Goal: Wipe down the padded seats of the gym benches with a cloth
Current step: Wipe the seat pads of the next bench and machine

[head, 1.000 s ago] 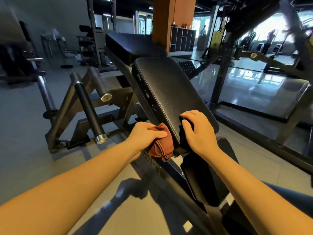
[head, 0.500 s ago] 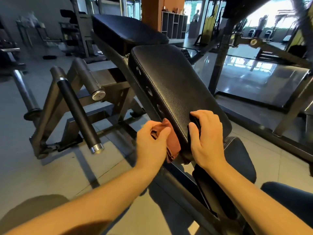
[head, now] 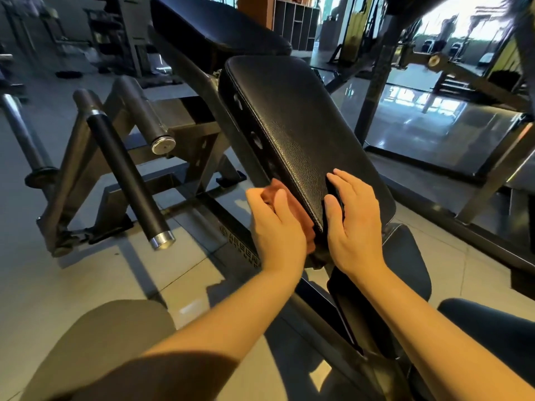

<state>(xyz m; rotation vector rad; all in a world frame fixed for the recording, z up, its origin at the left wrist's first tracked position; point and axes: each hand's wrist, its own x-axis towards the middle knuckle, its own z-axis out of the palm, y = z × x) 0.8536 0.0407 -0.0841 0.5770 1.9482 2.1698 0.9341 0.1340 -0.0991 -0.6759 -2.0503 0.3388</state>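
A black padded bench pad (head: 301,123) slopes up and away from me at the centre. My left hand (head: 275,227) presses a rust-orange cloth (head: 304,215) against the pad's lower left side edge; most of the cloth is hidden under the palm. My right hand (head: 354,221) lies flat on the pad's lower end, fingers together, over something dark that I cannot make out. A second black pad (head: 214,27) sits higher and farther back. A lower black seat pad (head: 405,261) lies below my right wrist.
Steel weight pegs and a black-sleeved handle (head: 127,180) stick out from the machine frame at the left. A metal upright (head: 376,73) stands right of the pad, with a glossy floor (head: 419,134) behind it. My knee (head: 95,348) shows at the bottom left.
My view has closed in on the pad. My left hand has slid with the cloth up along the pad's left edge. My right hand stays on the pad's lower end.
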